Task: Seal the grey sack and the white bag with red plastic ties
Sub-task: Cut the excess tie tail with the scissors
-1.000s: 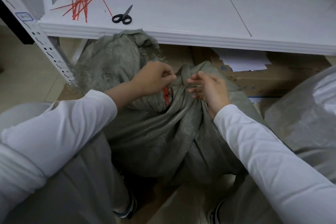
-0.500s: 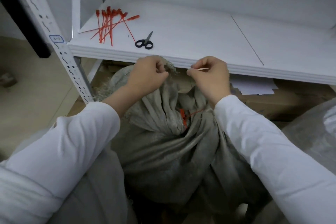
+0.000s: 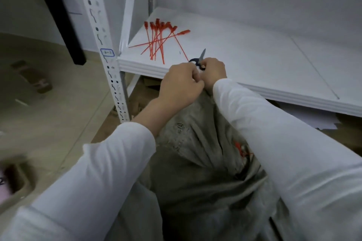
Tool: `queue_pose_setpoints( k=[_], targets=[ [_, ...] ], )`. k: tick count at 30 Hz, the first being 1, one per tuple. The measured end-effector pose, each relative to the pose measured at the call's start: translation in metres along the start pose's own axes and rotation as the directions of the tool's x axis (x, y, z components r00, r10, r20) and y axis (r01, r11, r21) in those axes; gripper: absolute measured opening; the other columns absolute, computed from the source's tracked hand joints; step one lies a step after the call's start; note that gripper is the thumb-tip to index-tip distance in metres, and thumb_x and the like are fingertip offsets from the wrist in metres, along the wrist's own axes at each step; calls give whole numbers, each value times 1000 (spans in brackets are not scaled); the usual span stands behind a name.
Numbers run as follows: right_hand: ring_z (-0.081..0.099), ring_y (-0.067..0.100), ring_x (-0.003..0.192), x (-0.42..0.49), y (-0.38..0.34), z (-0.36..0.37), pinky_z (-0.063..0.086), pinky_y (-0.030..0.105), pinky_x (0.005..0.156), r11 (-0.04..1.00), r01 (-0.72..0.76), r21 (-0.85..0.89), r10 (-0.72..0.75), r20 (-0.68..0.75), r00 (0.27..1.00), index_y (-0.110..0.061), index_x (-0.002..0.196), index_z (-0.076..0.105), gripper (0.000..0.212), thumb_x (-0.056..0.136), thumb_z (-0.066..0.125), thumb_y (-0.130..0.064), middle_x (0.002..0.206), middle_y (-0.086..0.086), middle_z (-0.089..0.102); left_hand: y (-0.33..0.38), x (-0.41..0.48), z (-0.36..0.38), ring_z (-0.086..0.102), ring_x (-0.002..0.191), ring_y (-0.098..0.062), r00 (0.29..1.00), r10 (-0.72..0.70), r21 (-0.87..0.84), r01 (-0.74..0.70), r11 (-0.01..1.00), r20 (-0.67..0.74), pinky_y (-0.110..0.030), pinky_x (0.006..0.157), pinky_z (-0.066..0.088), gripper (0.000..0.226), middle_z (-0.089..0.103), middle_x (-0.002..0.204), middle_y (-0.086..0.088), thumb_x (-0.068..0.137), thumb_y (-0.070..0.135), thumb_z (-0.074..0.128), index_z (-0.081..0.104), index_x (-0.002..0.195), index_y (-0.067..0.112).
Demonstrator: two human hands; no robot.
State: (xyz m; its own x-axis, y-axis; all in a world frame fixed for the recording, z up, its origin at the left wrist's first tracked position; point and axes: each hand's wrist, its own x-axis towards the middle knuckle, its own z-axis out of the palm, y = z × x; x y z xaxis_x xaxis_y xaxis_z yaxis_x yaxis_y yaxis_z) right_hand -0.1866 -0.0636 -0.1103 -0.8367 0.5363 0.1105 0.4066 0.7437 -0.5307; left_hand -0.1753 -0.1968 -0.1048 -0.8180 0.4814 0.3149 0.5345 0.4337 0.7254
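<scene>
While hovering together above the grey sack (image 3: 195, 154), the left hand (image 3: 181, 85) and right hand (image 3: 214, 72) are pressing fist to fist, fingers curled tight; what they are gripping is hidden. A red tie (image 3: 240, 148) is sitting at the sack's neck.

Lighting: dim, soft, even; no glare, faint shadows. Quality: slight motion blur throughout, wide-angle bending and smearing toward edges.
</scene>
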Motion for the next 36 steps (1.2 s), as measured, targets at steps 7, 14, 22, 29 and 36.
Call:
queue_pose_setpoints(
  k=[7,14,22,29,36],
  targets=[
    [59,35,102,9,4,4,41,33,73,968,-9,-250,-7,-61,998,-2,113,60,27,89,51,-9,114,16,58,6,2,0,61,72,-13,998,29,9,-29,1000,53,-34,71,55,9,64,77,5,81,15,63,60,73,18],
    [59,36,105,-15,27,-16,48,35,81,961,-95,-261,41,-202,978,-8,115,58,31,86,51,-1,115,15,61,14,-3,1,63,75,-19,995,-63,-16,64,998,71,-38,73,56,10,67,78,-3,82,18,63,61,73,14],
    [63,19,77,-129,67,-80,47,29,74,992,111,65,-79,-374,924,-20,100,67,29,75,67,-5,71,-7,62,69,-31,17,70,76,-25,831,-280,-376,484,790,480,-25,57,55,42,73,91,-15,97,38,51,64,105,-2],
    [57,10,59,-206,111,-118,48,17,65,982,79,174,-22,-308,951,-12,97,65,26,74,72,-4,69,-5,61,111,-77,49,61,53,-10,875,-55,-381,266,885,481,-16,44,44,25,69,71,-9,97,17,54,66,79,5],
    [66,12,61,-218,141,-139,54,30,67,923,-160,350,223,-150,963,-14,80,75,21,79,76,-35,76,-1,74,122,-114,78,66,56,-13,911,128,-302,-4,953,393,-25,52,55,19,70,69,-5,94,15,58,65,79,6]
  ],
)
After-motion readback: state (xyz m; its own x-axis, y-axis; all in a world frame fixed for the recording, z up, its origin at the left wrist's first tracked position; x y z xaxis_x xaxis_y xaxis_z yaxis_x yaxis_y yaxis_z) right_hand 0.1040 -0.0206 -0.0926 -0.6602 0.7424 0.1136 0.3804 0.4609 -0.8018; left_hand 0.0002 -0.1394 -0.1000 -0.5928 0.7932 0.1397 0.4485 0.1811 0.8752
